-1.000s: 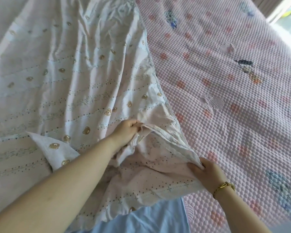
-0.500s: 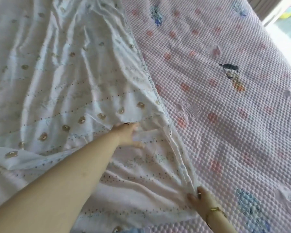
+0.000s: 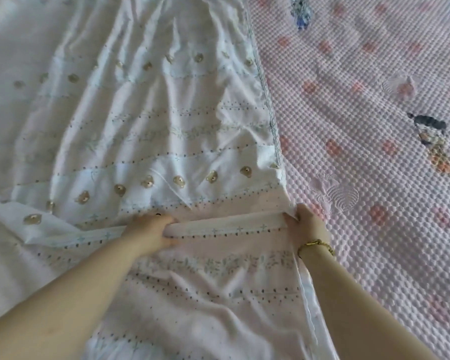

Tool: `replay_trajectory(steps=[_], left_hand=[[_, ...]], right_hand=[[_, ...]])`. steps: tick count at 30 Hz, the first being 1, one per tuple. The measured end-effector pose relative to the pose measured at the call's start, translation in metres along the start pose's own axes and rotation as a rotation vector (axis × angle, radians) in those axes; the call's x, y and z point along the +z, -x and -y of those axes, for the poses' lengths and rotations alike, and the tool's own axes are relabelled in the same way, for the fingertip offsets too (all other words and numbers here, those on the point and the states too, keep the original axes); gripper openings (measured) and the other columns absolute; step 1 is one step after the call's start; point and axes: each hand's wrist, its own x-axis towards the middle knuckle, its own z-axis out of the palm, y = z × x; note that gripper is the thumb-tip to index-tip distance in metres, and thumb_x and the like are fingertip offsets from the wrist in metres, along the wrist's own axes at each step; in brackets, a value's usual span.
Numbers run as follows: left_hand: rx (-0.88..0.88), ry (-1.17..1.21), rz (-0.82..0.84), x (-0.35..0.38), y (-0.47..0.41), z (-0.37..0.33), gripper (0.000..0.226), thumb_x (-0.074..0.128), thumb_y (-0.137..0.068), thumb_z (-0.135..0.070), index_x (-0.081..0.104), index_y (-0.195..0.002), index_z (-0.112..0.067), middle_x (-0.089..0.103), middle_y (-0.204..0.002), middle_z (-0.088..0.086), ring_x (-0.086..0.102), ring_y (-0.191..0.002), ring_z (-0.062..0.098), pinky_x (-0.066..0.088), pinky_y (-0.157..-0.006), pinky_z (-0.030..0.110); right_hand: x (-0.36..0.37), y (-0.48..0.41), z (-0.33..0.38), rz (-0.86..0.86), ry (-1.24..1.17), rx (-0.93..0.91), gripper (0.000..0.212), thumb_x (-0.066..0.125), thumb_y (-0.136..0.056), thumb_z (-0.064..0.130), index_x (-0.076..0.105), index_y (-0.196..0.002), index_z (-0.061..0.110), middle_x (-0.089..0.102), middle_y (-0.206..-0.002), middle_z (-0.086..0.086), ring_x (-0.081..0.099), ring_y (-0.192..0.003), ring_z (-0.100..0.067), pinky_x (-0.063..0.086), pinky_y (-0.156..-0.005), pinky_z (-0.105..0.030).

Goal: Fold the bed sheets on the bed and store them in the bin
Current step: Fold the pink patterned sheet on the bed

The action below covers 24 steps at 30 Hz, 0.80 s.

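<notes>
White bed sheet [image 3: 146, 120], printed with rows of small gold bear motifs [image 3: 179, 181], dotted lines and faint sprigs, spread in long wrinkles over the left part of the pink quilted cover [image 3: 374, 242]. Stitched edge [image 3: 266, 100] of the sheet running from top centre down toward the near side, with bare cover to its right. Near portion turned back on itself, pale pink side up, draped toward the viewer. Across that turn, a narrow folded band [image 3: 226, 226] of the sheet pulled flat between both hands, roughly level across the view. Left hand [image 3: 153, 229] well in from the bare cover, fingers curled over the band and thumb under it, gripping the fabric. Right hand [image 3: 307, 224] just where sheet meets bare cover, fingers and thumb pinching the band's end at the corner by the stitched edge. Gold bracelet [image 3: 316, 244] on that wrist, over the border between sheet and cover. Loose flap [image 3: 37, 224] of the sheet turned up at far left, farthest from the bare cover. On the bare cover itself: pink blotches in a regular scatter, an embossed shell [image 3: 335, 196] just beyond the right hand, and a small cartoon figure [image 3: 434, 141] further right.
</notes>
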Motion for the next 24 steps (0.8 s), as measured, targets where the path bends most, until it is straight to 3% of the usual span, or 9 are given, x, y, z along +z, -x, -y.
replay_trajectory(steps=[2,5,8,10,13,15,18,21,24], left_hand=[[-0.064,0.1,0.018,-0.006,0.003,0.021,0.025,0.059,-0.087,-0.041,0.061,-0.108,-0.029,0.061,-0.092,-0.008,0.052,-0.083,0.011,0.037,-0.065,0.023],[-0.131,0.259,-0.141,-0.03,0.005,0.039,0.019,0.057,-0.089,-0.036,0.06,-0.081,-0.02,0.051,-0.069,-0.002,0.05,-0.065,0.018,0.032,-0.054,0.026],[-0.114,0.201,-0.376,-0.061,-0.009,0.044,0.031,0.056,-0.09,-0.035,0.05,-0.065,-0.017,0.043,-0.059,0.0,0.039,-0.053,0.015,0.023,-0.048,0.028],[-0.119,0.184,-0.524,-0.073,-0.022,0.049,0.031,0.056,-0.088,-0.038,0.058,-0.072,-0.011,0.051,-0.062,0.005,0.043,-0.055,0.019,0.026,-0.049,0.028],[-0.213,0.019,-0.568,-0.069,-0.042,0.065,0.029,0.053,-0.092,-0.035,0.066,-0.101,-0.01,0.065,-0.086,0.013,0.055,-0.084,0.029,0.033,-0.074,0.033],[-0.313,-0.046,-0.512,-0.056,-0.05,0.073,0.03,0.047,-0.095,-0.03,0.06,-0.116,-0.013,0.063,-0.104,0.014,0.051,-0.103,0.031,0.026,-0.09,0.034],[-0.407,-0.01,-0.555,-0.04,-0.057,0.078,0.031,0.042,-0.097,-0.025,0.059,-0.111,-0.004,0.063,-0.099,0.021,0.053,-0.1,0.033,0.027,-0.09,0.037],[-0.469,0.056,-0.566,-0.033,-0.057,0.073,0.03,0.036,-0.098,-0.02,0.055,-0.109,0.001,0.061,-0.097,0.026,0.053,-0.098,0.036,0.028,-0.088,0.038],[-0.472,0.132,-0.583,-0.032,-0.055,0.061,0.03,0.038,-0.097,-0.018,0.052,-0.12,-0.004,0.059,-0.109,0.024,0.046,-0.112,0.036,0.02,-0.101,0.038]], right_hand=[[-0.013,0.0,0.0,-0.166,-0.054,-0.044,0.02,0.042,-0.095,0.015,0.047,-0.077,0.007,0.047,-0.069,-0.006,0.049,-0.071,-0.028,0.035,-0.059,-0.033],[-0.034,-0.008,0.014,-0.32,-0.073,-0.099,0.021,0.039,-0.095,0.012,0.053,-0.093,-0.004,0.057,-0.085,-0.022,0.049,-0.074,-0.03,0.036,-0.062,-0.035],[-0.047,-0.029,0.034,-0.37,-0.023,-0.125,0.021,0.036,-0.096,0.015,0.05,-0.089,0.001,0.052,-0.078,-0.017,0.045,-0.072,-0.027,0.032,-0.059,-0.032],[-0.05,-0.042,0.044,-0.362,-0.015,-0.126,0.019,0.036,-0.096,0.017,0.048,-0.087,0.005,0.047,-0.069,-0.01,0.045,-0.07,-0.026,0.03,-0.055,-0.031],[-0.045,-0.063,0.066,-0.278,-0.173,-0.099,0.02,0.041,-0.096,0.019,0.045,-0.078,0.011,0.044,-0.068,-0.004,0.043,-0.074,-0.021,0.026,-0.049,-0.027],[-0.038,-0.066,0.078,-0.128,-0.356,-0.049,0.018,0.044,-0.096,0.022,0.05,-0.108,0.011,0.051,-0.095,-0.005,0.044,-0.087,-0.019,0.032,-0.054,-0.026],[-0.026,-0.06,0.064,-0.055,-0.524,0.017,0.057,0.05,-0.093,0.031,0.027,-0.142,0.012,0.043,-0.128,-0.004,0.045,-0.111,-0.019,0.039,-0.08,-0.023],[-0.02,-0.047,0.02,-0.005,-0.7,0.155,0.05,0.042,-0.092,0.049,0.045,-0.129,0.015,0.054,-0.121,-0.005,0.053,-0.105,-0.023,0.042,-0.094,-0.036],[-0.017,-0.016,-0.025,0.209,-0.918,0.376,0.044,0.032,-0.097,0.042,0.059,-0.098,0.007,0.062,-0.088,-0.012,0.059,-0.079,-0.023,0.049,-0.076,-0.035]])
